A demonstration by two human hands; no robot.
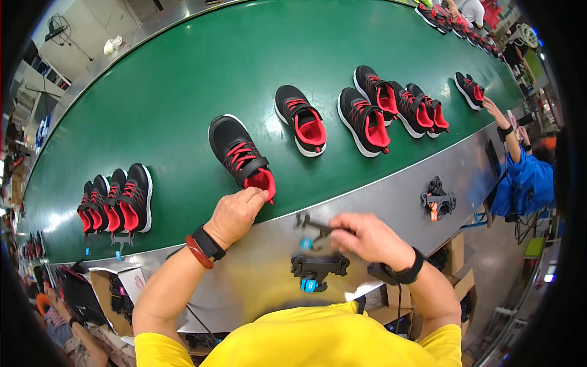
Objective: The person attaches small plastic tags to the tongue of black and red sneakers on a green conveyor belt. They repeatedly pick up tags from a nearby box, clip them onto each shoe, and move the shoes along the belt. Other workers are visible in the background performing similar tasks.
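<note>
My left hand [235, 214] is closed on the heel of a black sneaker [237, 147] with red laces and a red lining. The sneaker lies on the green belt, its toe pointing away from me. In my right hand [372, 237], pinched between the fingers, is a black plastic shoe hanger [315, 227] with a blue tag, slightly blurred. It is held over the metal ledge, apart from the sneaker. Just below it, a pile of similar black hangers [319, 266] with a blue tag rests on the ledge near my body.
Several matching sneakers [364, 122] stand on the green belt [177, 79] to the right. At left, a row of sneakers [136, 196] has hangers at the heels. More hangers [438, 200] with an orange tag lie right on the metal ledge [391, 189]. A blue-clad co-worker [529, 180] reaches for a shoe.
</note>
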